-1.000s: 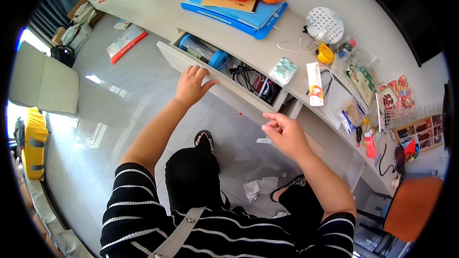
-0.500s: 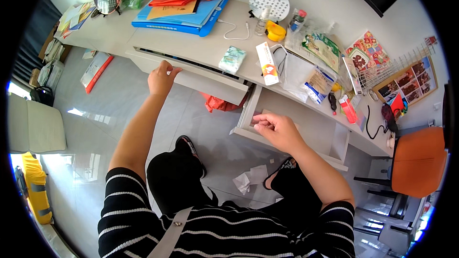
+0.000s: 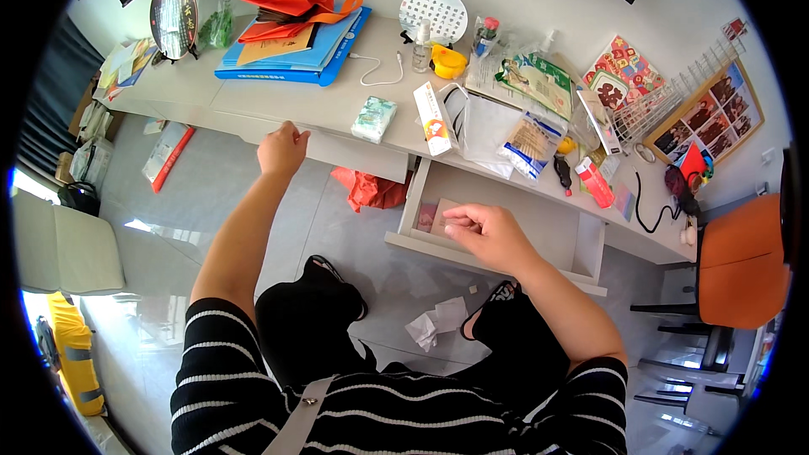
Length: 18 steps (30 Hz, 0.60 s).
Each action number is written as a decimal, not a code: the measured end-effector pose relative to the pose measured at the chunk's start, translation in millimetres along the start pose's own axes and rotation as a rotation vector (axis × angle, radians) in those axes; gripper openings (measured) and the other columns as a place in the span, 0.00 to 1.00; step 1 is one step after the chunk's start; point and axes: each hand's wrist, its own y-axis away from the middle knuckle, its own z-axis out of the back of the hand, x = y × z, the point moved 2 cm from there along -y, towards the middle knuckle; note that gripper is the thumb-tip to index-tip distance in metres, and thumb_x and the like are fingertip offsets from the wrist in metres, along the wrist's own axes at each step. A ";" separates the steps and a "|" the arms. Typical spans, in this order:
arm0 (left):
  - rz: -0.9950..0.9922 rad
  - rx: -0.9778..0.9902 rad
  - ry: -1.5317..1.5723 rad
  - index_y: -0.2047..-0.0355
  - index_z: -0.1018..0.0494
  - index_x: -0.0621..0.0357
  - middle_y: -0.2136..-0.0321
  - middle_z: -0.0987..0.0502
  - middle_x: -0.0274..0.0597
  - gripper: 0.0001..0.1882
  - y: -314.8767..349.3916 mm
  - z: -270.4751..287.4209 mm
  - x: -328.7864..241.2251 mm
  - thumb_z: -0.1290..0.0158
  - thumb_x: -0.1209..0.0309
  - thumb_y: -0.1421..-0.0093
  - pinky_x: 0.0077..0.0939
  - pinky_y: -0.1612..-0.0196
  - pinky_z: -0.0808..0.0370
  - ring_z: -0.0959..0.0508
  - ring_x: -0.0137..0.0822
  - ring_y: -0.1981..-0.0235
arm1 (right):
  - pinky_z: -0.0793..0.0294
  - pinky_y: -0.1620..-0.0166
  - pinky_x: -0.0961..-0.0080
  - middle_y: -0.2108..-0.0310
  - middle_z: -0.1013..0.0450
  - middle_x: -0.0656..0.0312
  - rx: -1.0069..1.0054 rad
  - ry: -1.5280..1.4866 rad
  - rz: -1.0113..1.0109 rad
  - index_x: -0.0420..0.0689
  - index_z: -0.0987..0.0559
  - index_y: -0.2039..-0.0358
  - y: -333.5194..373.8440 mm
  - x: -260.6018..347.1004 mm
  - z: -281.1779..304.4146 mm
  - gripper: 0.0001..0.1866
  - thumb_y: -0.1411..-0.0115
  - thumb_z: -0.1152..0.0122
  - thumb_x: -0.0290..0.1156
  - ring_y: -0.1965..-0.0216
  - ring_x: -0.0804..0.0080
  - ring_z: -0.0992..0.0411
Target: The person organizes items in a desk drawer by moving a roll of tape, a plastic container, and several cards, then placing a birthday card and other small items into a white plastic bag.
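Note:
My left hand (image 3: 283, 150) is at the front of the left desk drawer (image 3: 358, 154), its fingers curled in with nothing seen in them. That drawer sits pushed in under the desktop. Over the pulled-out right drawer (image 3: 539, 215) hovers my right hand (image 3: 489, 234), fingers loosely bent and thumb a little apart, holding nothing that I can see. Inside this drawer, by my right fingertips, lie a small pink item (image 3: 426, 217) and a flat tan piece (image 3: 442, 214); my hand partly covers the tan one.
The desktop (image 3: 329, 105) bears blue folders (image 3: 337, 59) under a red bag (image 3: 282, 4), a tissue pack (image 3: 373, 119), a white-orange box (image 3: 434, 122) and plastic packets (image 3: 531, 145). Below are a red bag (image 3: 371, 190) and crumpled paper (image 3: 438, 320). An orange chair (image 3: 742, 261) stands right.
The left drawer has gone in, closing the gap at its top, with my left hand at its front. My right hand stays over the right drawer. The view has shifted slightly.

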 end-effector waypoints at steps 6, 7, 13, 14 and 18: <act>-0.525 -0.262 0.193 0.69 0.25 0.52 0.69 0.23 0.39 0.10 28.2 -16.8 -28.8 0.44 0.63 0.48 0.38 0.64 0.26 0.23 0.44 0.67 | 0.27 0.66 0.79 0.68 0.23 0.56 0.061 0.057 -0.062 0.38 0.23 0.56 13.9 -6.1 7.7 0.18 0.45 0.40 0.34 0.70 0.76 0.25; -0.494 -0.099 0.189 0.66 0.25 0.53 0.69 0.23 0.39 0.11 37.0 -27.7 -26.1 0.44 0.63 0.48 0.36 0.63 0.25 0.23 0.43 0.65 | 0.27 0.65 0.79 0.68 0.23 0.56 0.072 0.072 -0.078 0.38 0.23 0.56 16.8 -7.4 7.7 0.18 0.45 0.40 0.34 0.70 0.76 0.26; 1.024 0.548 1.478 0.36 0.57 0.61 0.38 0.48 0.55 0.41 27.9 -94.0 12.6 0.59 0.45 0.38 0.55 0.42 0.42 0.41 0.54 0.40 | 0.27 0.65 0.79 0.68 0.23 0.56 0.125 0.073 -0.126 0.38 0.23 0.56 17.1 -17.1 6.8 0.18 0.45 0.39 0.34 0.69 0.76 0.26; 1.077 0.490 1.545 0.36 0.59 0.61 0.37 0.51 0.56 0.43 20.7 -95.5 8.9 0.60 0.43 0.39 0.56 0.41 0.45 0.44 0.54 0.39 | 0.27 0.65 0.79 0.68 0.23 0.56 0.127 0.050 -0.127 0.38 0.23 0.56 15.0 -19.0 6.4 0.18 0.45 0.39 0.34 0.69 0.76 0.26; 1.275 0.359 1.706 0.35 0.65 0.61 0.36 0.57 0.55 0.50 -1.6 -112.6 5.4 0.66 0.34 0.43 0.58 0.37 0.54 0.52 0.54 0.35 | 0.27 0.64 0.78 0.67 0.23 0.56 0.163 -0.028 -0.123 0.38 0.23 0.56 -0.4 -21.9 -6.3 0.17 0.45 0.39 0.33 0.68 0.76 0.26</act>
